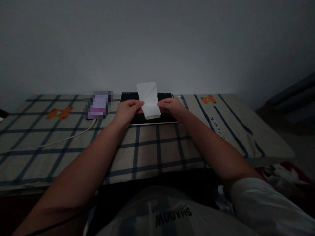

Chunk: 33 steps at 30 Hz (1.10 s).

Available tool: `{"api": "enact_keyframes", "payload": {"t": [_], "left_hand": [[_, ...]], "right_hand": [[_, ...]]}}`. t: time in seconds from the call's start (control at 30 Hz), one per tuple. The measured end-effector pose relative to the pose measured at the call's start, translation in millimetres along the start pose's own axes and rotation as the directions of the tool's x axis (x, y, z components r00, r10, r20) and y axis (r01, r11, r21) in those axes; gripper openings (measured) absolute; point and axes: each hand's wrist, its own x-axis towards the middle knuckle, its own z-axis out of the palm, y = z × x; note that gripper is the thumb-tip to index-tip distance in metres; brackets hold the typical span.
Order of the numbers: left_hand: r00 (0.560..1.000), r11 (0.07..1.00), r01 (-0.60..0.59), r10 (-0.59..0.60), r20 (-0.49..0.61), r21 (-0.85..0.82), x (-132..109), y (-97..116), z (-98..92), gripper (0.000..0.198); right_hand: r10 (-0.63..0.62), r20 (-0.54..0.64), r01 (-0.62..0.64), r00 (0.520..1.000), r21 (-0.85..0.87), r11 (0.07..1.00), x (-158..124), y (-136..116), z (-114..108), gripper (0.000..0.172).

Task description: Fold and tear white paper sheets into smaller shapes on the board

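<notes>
A folded white tissue (pixel 149 95) is held up between my two hands, over a flat black board (pixel 128 96) with a pale edge. My left hand (pixel 129 109) pinches the left side of the tissue between thumb and fingers. On the opposite side, my right hand (pixel 172 106) grips the right edge in the same way. The tissue stands taller than it is wide, with a crease across its middle at thumb height. Both hands and the tissue hide part of the board.
A checked cloth (pixel 147 154) with bear prints covers the table against a grey wall (pixel 157 42). Left of the board lies a phone (pixel 98 105), its screen blurred out, with a white cable (pixel 73 136) running left. A clear bottle (pixel 222 198) is below the table edge.
</notes>
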Motion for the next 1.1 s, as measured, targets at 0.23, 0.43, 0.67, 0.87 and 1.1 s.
{"api": "enact_keyframes", "payload": {"t": [0.23, 0.43, 0.67, 0.87, 1.1], "left_hand": [[0.975, 0.975, 0.171, -0.146, 0.165, -0.145, 0.6, -4.4, 0.5, 0.025], [0.976, 0.971, 0.180, -0.158, 0.149, -0.154, -0.6, -2.2, 1.2, 0.017], [0.998, 0.997, 0.058, -0.057, 0.016, -0.047, -2.2, 0.6, 3.3, 0.012], [0.999, 1.000, -0.001, 0.001, -0.047, -0.002, -3.5, 3.9, 2.2, 0.013], [0.987, 0.982, 0.143, -0.132, 0.091, -0.126, -2.1, 1.9, 1.4, 0.022]], "right_hand": [[-0.057, -0.139, 0.044, 0.989, -0.097, 0.994, -1.9, -6.5, 2.6, 0.010], [-0.108, -0.144, 0.091, 0.984, -0.122, 0.988, -2.2, -8.0, 3.9, 0.012], [-0.047, -0.096, 0.043, 0.994, -0.047, 0.998, -3.4, -9.7, 5.1, 0.018], [0.027, -0.006, -0.027, 1.000, -0.030, 0.999, -3.5, -7.2, 2.1, 0.010], [-0.044, -0.093, 0.033, 0.995, -0.110, 0.993, -0.8, -4.4, 1.2, 0.010]]}}
